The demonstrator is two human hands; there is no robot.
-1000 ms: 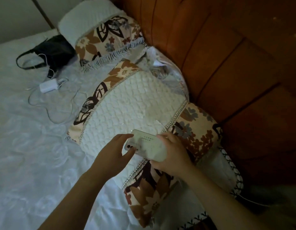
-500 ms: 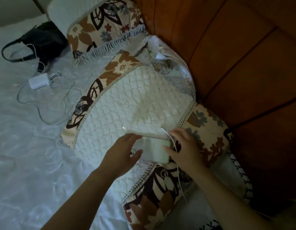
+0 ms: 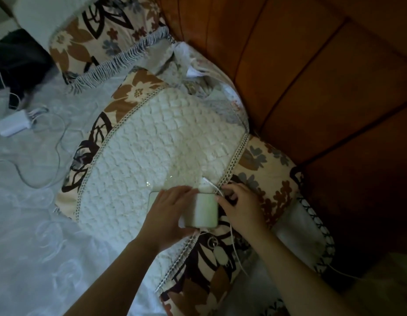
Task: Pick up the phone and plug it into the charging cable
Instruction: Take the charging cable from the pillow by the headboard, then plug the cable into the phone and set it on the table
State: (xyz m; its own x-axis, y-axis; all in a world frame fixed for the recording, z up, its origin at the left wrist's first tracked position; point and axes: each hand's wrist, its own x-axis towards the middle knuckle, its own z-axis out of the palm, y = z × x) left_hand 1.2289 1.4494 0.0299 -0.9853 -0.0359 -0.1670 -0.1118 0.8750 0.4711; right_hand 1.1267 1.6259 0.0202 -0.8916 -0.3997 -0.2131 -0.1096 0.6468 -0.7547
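Note:
A pale phone (image 3: 203,209) lies flat over the near part of a white quilted pillow (image 3: 156,151). My left hand (image 3: 168,215) covers its left half and grips it. My right hand (image 3: 240,208) pinches a thin white charging cable (image 3: 234,242) at the phone's right edge. The cable's plug tip sticks up just above the phone's top right corner, apart from the phone. From my fingers the cable runs down across the pillow's floral border.
A second floral pillow (image 3: 95,33) lies at the top left. A white charger brick (image 3: 13,124) with a looped wire and a black bag (image 3: 17,62) rest on the white bedspread (image 3: 38,236). A padded orange-brown headboard (image 3: 323,76) fills the right side.
The phone has turned from a slanted pose to lying square under my left hand. My right hand left the phone's end and took hold of the white cable beside it.

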